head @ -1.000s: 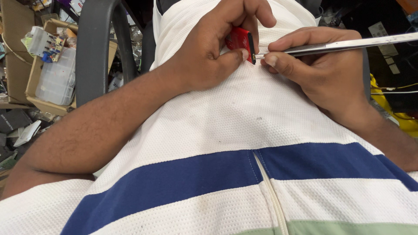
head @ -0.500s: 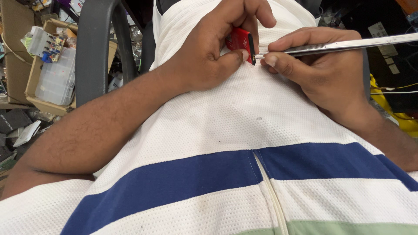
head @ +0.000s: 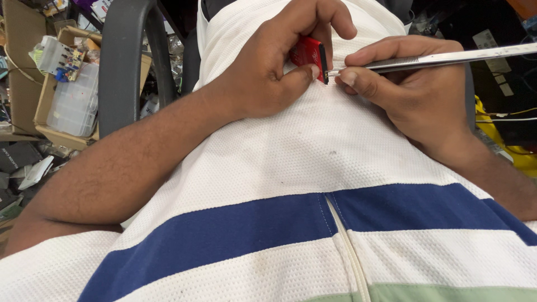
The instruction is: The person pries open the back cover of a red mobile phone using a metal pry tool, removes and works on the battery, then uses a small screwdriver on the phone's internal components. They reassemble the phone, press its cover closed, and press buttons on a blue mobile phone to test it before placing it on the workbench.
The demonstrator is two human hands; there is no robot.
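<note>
Against the white upper part of the striped shirt point(head: 313, 162), near its top edge in view, a small red module point(head: 306, 51) sits pinched between the thumb and fingers of the left hand point(head: 268, 72). Metal tweezers point(head: 447, 57), squeezed in the right hand point(head: 408, 89), meet its dark edge. Nothing has shifted over the last second, so the work looks fine and steady. Fingers hide most of the module; whatever the tips grip is too small to tell. Beyond the shirt's left edge stand a chair armrest point(head: 120, 61) and a cluttered cardboard box point(head: 50, 84).
</note>
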